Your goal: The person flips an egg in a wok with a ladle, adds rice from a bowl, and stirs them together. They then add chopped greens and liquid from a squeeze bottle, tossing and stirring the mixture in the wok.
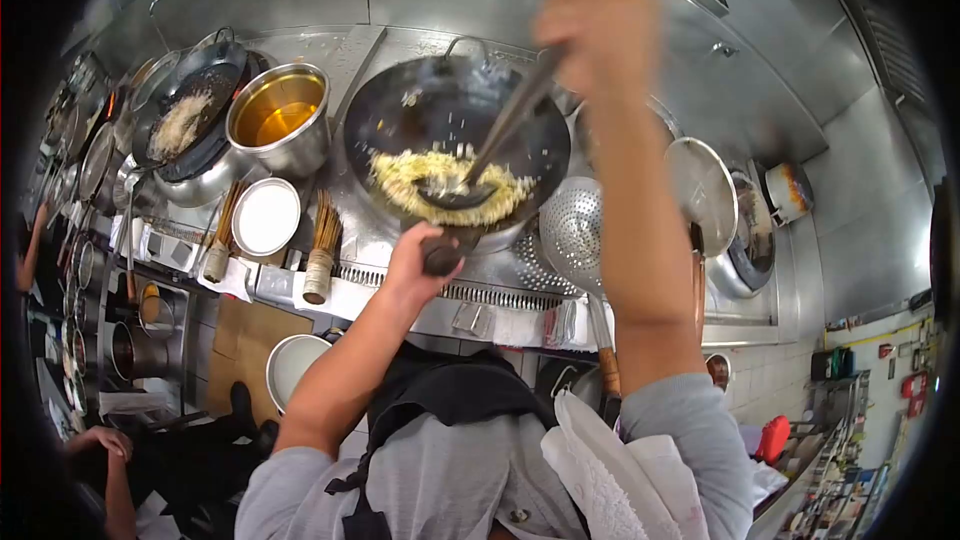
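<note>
A dark wok (400,125) sits on the range in front of me, holding a heap of yellow and white fried rice (400,172) along its near side. My left hand (412,262) is wrapped round the wok's short handle (441,259). Raised high on the right and smeared by motion, my right hand (595,35) grips the long handle of a ladle (505,125). The ladle's dark bowl (455,197) rests down in the rice. Grains are scattered up the wok's far wall.
Left of the wok stand a steel pot of amber oil (290,82), a white bowl (265,217) and two bamboo brushes (325,230). A perforated skimmer (573,230) lies close on the right, near a strainer (703,190). Another person's hands (105,440) show at lower left.
</note>
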{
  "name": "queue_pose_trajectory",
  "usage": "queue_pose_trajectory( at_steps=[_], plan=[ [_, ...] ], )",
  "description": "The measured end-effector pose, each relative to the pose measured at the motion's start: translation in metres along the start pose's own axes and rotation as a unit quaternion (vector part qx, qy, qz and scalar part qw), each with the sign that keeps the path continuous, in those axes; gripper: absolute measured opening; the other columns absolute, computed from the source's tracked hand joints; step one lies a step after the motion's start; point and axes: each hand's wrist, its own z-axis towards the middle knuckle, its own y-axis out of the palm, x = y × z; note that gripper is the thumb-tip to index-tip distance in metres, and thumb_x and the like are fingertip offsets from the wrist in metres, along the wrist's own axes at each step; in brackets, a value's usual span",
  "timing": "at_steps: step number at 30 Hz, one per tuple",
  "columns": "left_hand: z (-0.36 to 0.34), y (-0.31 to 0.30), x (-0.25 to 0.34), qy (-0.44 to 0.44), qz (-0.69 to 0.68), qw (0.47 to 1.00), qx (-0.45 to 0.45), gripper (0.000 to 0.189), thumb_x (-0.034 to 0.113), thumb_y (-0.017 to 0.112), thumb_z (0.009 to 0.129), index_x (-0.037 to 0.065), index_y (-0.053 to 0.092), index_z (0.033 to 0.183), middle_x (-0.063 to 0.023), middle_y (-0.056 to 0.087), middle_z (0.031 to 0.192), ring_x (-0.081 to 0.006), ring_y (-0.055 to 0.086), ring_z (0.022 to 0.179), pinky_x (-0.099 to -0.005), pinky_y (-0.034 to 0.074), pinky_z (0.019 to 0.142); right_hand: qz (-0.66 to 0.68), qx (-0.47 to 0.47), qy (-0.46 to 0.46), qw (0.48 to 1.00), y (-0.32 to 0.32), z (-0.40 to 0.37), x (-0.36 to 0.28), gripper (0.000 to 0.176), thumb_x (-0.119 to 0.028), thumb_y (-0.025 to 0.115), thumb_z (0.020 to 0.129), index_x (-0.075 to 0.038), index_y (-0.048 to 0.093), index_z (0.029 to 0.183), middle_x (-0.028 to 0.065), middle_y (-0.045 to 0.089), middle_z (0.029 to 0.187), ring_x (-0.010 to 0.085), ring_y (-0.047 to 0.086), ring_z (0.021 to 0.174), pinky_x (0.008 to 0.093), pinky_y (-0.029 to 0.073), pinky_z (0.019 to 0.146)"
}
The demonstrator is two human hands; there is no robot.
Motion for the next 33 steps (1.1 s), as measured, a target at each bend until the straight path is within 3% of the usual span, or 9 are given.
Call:
queue_pose_trajectory(
  at_steps=[2, 7, 10, 12, 14, 19, 24, 28, 33],
  plan=[
    [0.021, -0.015, -0.005, -0.001, 0.016, 1.000, -0.011, 0.014, 0.016, 0.063, 0.078, 0.010, 0.056, 0.090, -0.0089, 0.062, 0.085, -0.0236, 0.061, 0.082, -0.0440, 0.052, 0.072, -0.036, 0.030, -0.037, 0.998, 0.004, 0.001, 0.063, 0.020, -0.009, 0.074, 0.082, 0.000, 0.057, 0.090, 0.0031, 0.051, 0.057, 0.0107, 0.045, 0.041, 0.0286, 0.038, 0.039],
    [-0.054, -0.075, -0.034, -0.005, 0.052, 0.998, -0.041, 0.017, 0.016, 0.066, 0.076, 0.012, 0.058, 0.090, -0.0067, 0.062, 0.084, -0.0250, 0.062, 0.082, -0.0456, 0.050, 0.072, -0.047, 0.033, -0.112, 0.992, 0.004, 0.012, 0.000, 0.018, -0.008, 0.073, 0.083, -0.001, 0.057, 0.088, 0.0004, 0.047, 0.055, 0.0109, 0.044, 0.041, 0.0286, 0.038, 0.040],
    [-0.069, -0.034, -0.010, -0.023, 0.035, 0.997, -0.066, 0.017, 0.016, 0.066, 0.075, 0.012, 0.058, 0.090, -0.0073, 0.062, 0.085, -0.0243, 0.062, 0.083, -0.0446, 0.050, 0.071, -0.016, 0.000, -0.088, 0.996, 0.015, 0.007, -0.026, 0.020, -0.010, 0.073, 0.083, -0.002, 0.056, 0.088, -0.0015, 0.042, 0.053, 0.0105, 0.041, 0.040, 0.0280, 0.037, 0.040],
    [-0.034, 0.012, 0.012, -0.044, -0.018, 0.998, 0.051, 0.017, 0.018, 0.068, 0.077, 0.012, 0.057, 0.089, -0.0085, 0.063, 0.083, -0.0245, 0.062, 0.078, -0.0432, 0.052, 0.069, -0.056, 0.016, -0.029, 0.998, 0.028, 0.002, 0.006, 0.020, -0.010, 0.073, 0.083, -0.001, 0.056, 0.090, -0.0008, 0.044, 0.053, 0.0104, 0.042, 0.040, 0.0277, 0.037, 0.039],
    [-0.003, -0.012, 0.004, -0.017, 0.020, 1.000, -0.005, 0.015, 0.018, 0.063, 0.081, 0.011, 0.054, 0.092, -0.0080, 0.061, 0.090, -0.0232, 0.061, 0.084, -0.0436, 0.053, 0.071, -0.071, 0.034, -0.058, 0.995, 0.017, 0.005, 0.062, 0.021, -0.010, 0.073, 0.084, 0.000, 0.056, 0.091, 0.0006, 0.047, 0.055, 0.0102, 0.043, 0.040, 0.0271, 0.037, 0.038],
    [-0.035, -0.091, -0.039, -0.022, 0.031, 0.999, -0.035, 0.020, 0.023, 0.062, 0.079, 0.010, 0.058, 0.094, -0.0105, 0.063, 0.091, -0.0260, 0.062, 0.081, -0.0475, 0.051, 0.068, -0.063, 0.035, -0.143, 0.987, 0.012, 0.020, 0.015, 0.022, -0.011, 0.073, 0.084, 0.000, 0.057, 0.093, 0.0003, 0.047, 0.055, 0.0102, 0.044, 0.041, 0.0288, 0.038, 0.040],
    [-0.035, 0.001, 0.008, -0.040, 0.004, 0.999, -0.006, 0.018, 0.020, 0.063, 0.079, 0.010, 0.057, 0.093, -0.0105, 0.062, 0.090, -0.0257, 0.062, 0.081, -0.0448, 0.052, 0.071, -0.080, 0.021, -0.073, 0.994, 0.034, 0.015, 0.004, 0.025, -0.011, 0.073, 0.083, -0.001, 0.055, 0.096, -0.0010, 0.043, 0.054, 0.0105, 0.044, 0.040, 0.0282, 0.037, 0.038],
    [0.000, -0.033, -0.016, 0.005, -0.006, 1.000, 0.003, 0.015, 0.020, 0.061, 0.082, 0.007, 0.058, 0.089, -0.0102, 0.062, 0.086, -0.0252, 0.061, 0.080, -0.0423, 0.053, 0.072, -0.068, 0.050, -0.115, 0.990, 0.016, 0.023, 0.064, 0.018, -0.010, 0.072, 0.083, -0.001, 0.058, 0.089, 0.0000, 0.049, 0.056, 0.0094, 0.046, 0.040, 0.0262, 0.037, 0.036],
    [-0.020, -0.068, -0.031, 0.000, 0.038, 0.999, -0.030, 0.016, 0.019, 0.063, 0.077, 0.012, 0.057, 0.090, -0.0085, 0.064, 0.090, -0.0235, 0.063, 0.083, -0.0447, 0.052, 0.075, -0.056, 0.048, -0.144, 0.987, 0.014, 0.054, -0.011, 0.013, -0.007, 0.068, 0.086, -0.001, 0.057, 0.089, 0.0014, 0.044, 0.054, 0.0116, 0.041, 0.039, 0.0298, 0.036, 0.040]
  ],
)
